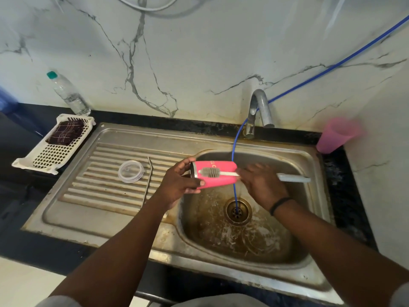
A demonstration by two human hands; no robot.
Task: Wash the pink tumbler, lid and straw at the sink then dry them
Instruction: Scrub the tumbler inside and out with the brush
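Left hand grips the pink tumbler sideways over the sink basin, where wet fingers could let it drop as the bottle brush in the grasping right hand scrubs its side, and only part of its white lettering shows, unreadable.

light: even, soft; glare: faint on sink; edges: wide-angle bowed; blur: pink cup
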